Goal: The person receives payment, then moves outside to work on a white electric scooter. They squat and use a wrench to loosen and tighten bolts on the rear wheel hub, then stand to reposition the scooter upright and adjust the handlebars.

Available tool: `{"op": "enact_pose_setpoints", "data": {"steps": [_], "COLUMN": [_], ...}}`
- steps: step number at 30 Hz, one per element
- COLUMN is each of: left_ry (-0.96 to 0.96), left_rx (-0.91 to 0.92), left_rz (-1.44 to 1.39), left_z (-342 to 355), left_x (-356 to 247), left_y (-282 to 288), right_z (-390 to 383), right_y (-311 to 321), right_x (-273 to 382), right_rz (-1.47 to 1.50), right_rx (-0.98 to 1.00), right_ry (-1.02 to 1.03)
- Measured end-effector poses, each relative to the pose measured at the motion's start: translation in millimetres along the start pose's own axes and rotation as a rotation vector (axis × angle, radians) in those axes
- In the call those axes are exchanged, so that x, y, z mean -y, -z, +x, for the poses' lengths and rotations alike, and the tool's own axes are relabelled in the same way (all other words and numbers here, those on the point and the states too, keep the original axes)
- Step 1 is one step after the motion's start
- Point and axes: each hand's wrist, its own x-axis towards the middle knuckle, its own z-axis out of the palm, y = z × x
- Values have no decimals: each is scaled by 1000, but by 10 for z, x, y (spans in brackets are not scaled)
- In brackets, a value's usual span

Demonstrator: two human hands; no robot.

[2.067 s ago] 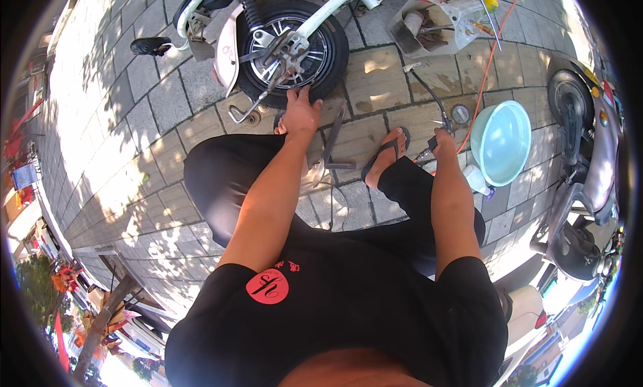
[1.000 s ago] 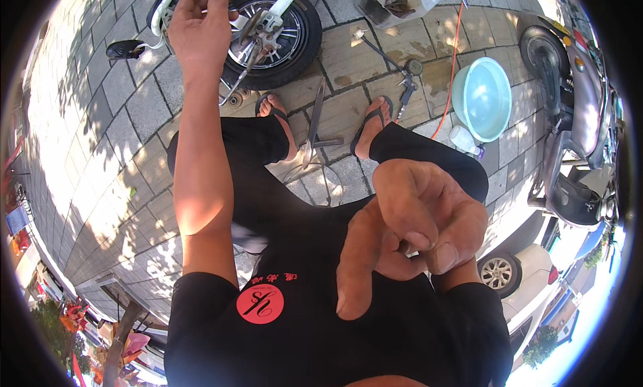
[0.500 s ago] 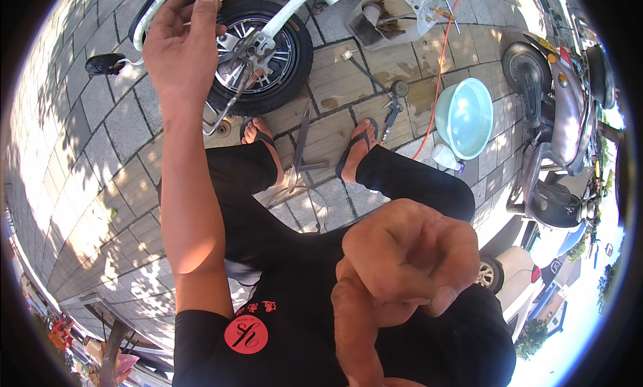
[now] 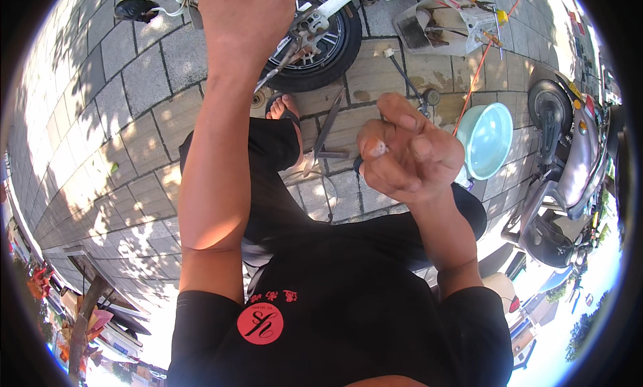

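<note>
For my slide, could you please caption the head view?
Left hand reaching to a small bike's rear wheel; right hand raised, loosely curled, above paving.

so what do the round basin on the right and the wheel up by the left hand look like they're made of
The basin looks like plastic: pale turquoise, smooth, thin-rimmed, with a soft sheen. The wheel by the left hand seems to have a black matte rubber tyre around a greyish metal hub and spokes, though glare leaves the metal's finish unclear.
</note>
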Motion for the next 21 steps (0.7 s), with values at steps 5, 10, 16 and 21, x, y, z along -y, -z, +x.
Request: {"op": "enact_pose_setpoints", "data": {"steps": [5, 10, 16, 21], "left_ry": [4, 37, 36, 13], "left_rx": [17, 44, 18, 21], "left_rz": [-29, -34, -66, -113], "left_z": [10, 1, 16, 3], "left_x": [24, -7, 29, 58], "left_y": [-13, -2, -55, -77], "right_z": [135, 325, 448, 585], "right_y": [792, 1455, 2208, 2394], "right_x": [64, 165, 271, 257], "right_rz": [-54, -156, -371, -676], "right_rx": [-243, -539, -753, -844], "right_ry": [63, 107, 126, 64]}}
